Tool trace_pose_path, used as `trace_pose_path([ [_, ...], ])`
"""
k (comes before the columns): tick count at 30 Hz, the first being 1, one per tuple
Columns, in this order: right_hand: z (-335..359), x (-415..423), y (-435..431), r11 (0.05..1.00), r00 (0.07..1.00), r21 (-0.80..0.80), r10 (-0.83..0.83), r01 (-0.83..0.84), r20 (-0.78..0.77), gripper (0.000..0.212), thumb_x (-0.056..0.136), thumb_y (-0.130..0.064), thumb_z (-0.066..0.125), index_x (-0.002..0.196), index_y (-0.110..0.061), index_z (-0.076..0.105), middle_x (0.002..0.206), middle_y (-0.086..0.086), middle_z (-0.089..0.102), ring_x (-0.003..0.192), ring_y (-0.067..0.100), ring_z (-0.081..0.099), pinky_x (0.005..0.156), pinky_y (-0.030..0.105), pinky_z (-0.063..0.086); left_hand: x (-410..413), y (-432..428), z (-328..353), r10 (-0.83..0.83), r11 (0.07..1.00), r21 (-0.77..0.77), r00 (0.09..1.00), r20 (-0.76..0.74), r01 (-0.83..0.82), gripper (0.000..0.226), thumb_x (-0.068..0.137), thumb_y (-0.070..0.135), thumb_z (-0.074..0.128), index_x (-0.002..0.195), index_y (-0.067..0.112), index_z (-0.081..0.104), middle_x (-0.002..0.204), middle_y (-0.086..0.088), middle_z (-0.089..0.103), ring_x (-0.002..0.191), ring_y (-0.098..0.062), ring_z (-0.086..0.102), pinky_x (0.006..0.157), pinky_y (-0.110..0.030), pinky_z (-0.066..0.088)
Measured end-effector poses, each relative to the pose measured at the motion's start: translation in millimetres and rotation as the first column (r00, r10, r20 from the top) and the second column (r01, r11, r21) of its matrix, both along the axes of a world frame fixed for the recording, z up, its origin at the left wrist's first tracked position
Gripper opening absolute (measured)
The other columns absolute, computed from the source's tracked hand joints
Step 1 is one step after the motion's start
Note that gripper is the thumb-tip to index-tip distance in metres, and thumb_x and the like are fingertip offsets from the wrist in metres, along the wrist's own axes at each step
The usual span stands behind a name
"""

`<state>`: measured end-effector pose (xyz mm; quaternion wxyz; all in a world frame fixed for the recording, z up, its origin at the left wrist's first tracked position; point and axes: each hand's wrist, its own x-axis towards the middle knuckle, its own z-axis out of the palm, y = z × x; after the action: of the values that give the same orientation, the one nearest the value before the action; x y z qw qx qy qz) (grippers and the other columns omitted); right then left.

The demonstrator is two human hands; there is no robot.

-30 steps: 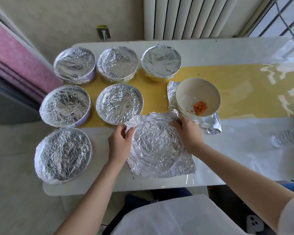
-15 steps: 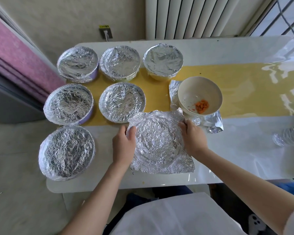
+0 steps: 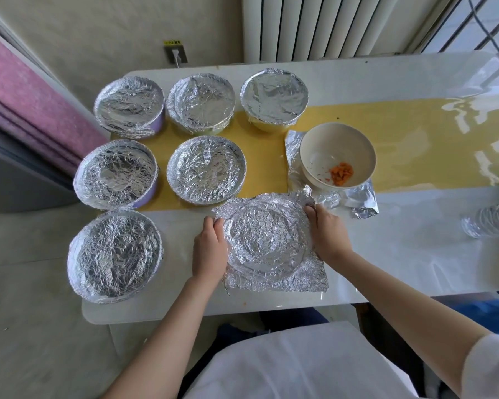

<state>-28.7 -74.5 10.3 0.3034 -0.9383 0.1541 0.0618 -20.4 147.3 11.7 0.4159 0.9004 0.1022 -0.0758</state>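
Left hand (image 3: pixel 209 249) and right hand (image 3: pixel 327 234) are gripping opposite sides of the foil-draped dish (image 3: pixel 264 243), fingers curling over its rim, foil corners loose. It is sitting near the front edge of the glossy white table (image 3: pixel 401 254), whose yellow strip (image 3: pixel 415 125) is running crosswise. A radiator (image 3: pixel 314 24) is standing behind.

A home dining corner.
A glossy table (image 3: pixel 415 254) with a yellow runner (image 3: pixel 401 133) stands against a white radiator (image 3: pixel 314 27) and a wall socket (image 3: pixel 175 54) (a barred window (image 3: pixel 473 24) is off to the right). Bowls (image 3: pixel 206 169) under foil (image 3: pixel 267 240) and an open bowl (image 3: pixel 323 151) of orange scraps point to household cooking.
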Motion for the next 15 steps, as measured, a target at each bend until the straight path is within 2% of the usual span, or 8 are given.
trace_pose_path([
  [4, -0.1, -0.1, 0.4, 1.0, 1.0, -0.003, 0.004, -0.004, 0.02, 0.036, 0.102, -0.03, 0.033, 0.104, -0.003, 0.057, 0.096, 0.022, 0.065, 0.087, 0.04, 0.06, 0.06, 0.031, 0.028, 0.6, 0.6, -1.6, 0.014, 0.999, -0.051, 1.0, -0.01, -0.014, 0.028, 0.101, 0.026, 0.032, 0.077, 0.012, 0.039, 0.056, 0.0, 0.039, 0.052, -0.018, 0.038, 0.052, -0.037, 0.019],
  [8, 2.6, 3.4, 0.4, 1.0, 0.999, -0.027, 0.006, -0.005, 0.033, 0.037, 0.101, -0.031, 0.034, 0.102, -0.002, 0.057, 0.095, 0.023, 0.066, 0.087, 0.04, 0.06, 0.059, 0.031, 0.029, 1.7, 2.1, -0.6, -0.002, 1.0, 0.001, 1.0, 0.019, 0.002, 0.03, 0.101, 0.028, 0.034, 0.075, 0.014, 0.039, 0.055, 0.0, 0.041, 0.05, -0.016, 0.038, 0.047, -0.035, 0.022],
  [13, 3.9, 5.8, 0.0, 0.998, 0.999, -0.056, 0.031, -0.029, 0.031, 0.038, 0.101, -0.032, 0.034, 0.102, -0.002, 0.058, 0.094, 0.021, 0.066, 0.086, 0.039, 0.06, 0.059, 0.031, 0.03, 2.2, 1.6, -4.4, 0.014, 1.0, 0.025, 1.0, 0.002, -0.014, 0.031, 0.1, 0.032, 0.034, 0.077, 0.012, 0.04, 0.057, -0.001, 0.044, 0.053, -0.022, 0.041, 0.046, -0.034, 0.024],
  [15, 3.7, 6.0, -0.6, 0.997, 0.999, -0.066, 0.036, -0.033, 0.036, 0.038, 0.101, -0.032, 0.033, 0.101, -0.002, 0.058, 0.094, 0.021, 0.066, 0.085, 0.039, 0.06, 0.059, 0.032, 0.03, 1.5, 2.1, -5.0, 0.047, 0.998, 0.034, 0.999, 0.0, -0.047, 0.028, 0.099, 0.035, 0.034, 0.082, 0.015, 0.041, 0.062, -0.001, 0.048, 0.059, -0.027, 0.047, 0.05, -0.034, 0.03],
])
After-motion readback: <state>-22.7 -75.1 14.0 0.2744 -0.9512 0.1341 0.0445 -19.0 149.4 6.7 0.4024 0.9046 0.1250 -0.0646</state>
